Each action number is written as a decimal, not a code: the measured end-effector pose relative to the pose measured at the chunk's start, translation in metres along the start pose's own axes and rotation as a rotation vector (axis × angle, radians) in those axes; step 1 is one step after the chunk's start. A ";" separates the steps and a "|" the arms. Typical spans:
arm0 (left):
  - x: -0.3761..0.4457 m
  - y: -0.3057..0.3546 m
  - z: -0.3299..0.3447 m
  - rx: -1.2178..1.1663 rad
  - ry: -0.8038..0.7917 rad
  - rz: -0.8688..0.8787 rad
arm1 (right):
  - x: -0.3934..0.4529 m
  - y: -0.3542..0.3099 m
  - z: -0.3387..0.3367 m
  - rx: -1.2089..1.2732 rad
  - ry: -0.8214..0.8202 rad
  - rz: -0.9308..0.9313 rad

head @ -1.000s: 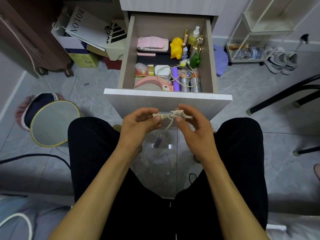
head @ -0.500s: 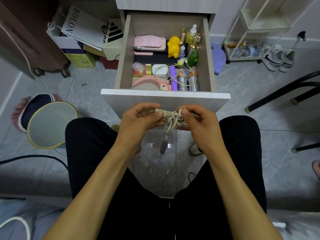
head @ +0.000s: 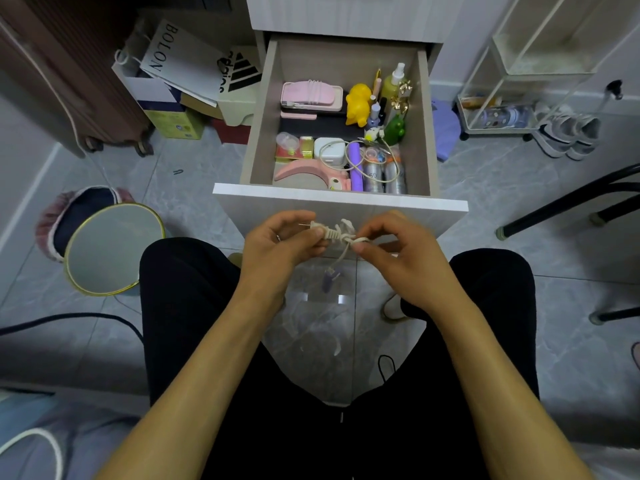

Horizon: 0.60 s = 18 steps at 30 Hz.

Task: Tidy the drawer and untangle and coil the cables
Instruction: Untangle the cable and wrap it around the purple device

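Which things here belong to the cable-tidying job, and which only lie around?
Job: white cable, held by left hand and right hand; open drawer; loose cable inside.

Lying about: round mirror, shoes, paper bag.

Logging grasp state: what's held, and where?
White cable: left hand pinches its plug end, right hand pinches the wrapped strand beside it.
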State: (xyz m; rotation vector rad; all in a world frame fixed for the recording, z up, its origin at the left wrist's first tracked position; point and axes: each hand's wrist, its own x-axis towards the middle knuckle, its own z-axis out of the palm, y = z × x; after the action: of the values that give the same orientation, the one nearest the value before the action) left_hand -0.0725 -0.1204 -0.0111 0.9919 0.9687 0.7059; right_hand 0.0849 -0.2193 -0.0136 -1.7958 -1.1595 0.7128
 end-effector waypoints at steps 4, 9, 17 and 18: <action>0.008 0.005 0.003 -0.130 0.019 -0.055 | 0.003 -0.003 0.003 0.112 0.089 -0.030; 0.014 0.005 0.009 -0.161 0.015 -0.096 | 0.003 0.003 0.014 0.402 0.174 0.071; 0.000 -0.017 0.010 0.446 0.044 0.199 | 0.001 0.004 0.019 0.533 0.271 0.170; -0.001 -0.017 0.013 0.456 0.006 0.225 | 0.001 0.004 0.019 0.521 0.260 0.161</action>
State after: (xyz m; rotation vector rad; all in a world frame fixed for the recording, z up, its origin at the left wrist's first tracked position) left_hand -0.0605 -0.1328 -0.0232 1.5171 1.0578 0.6859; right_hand 0.0713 -0.2119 -0.0259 -1.4881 -0.5915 0.7635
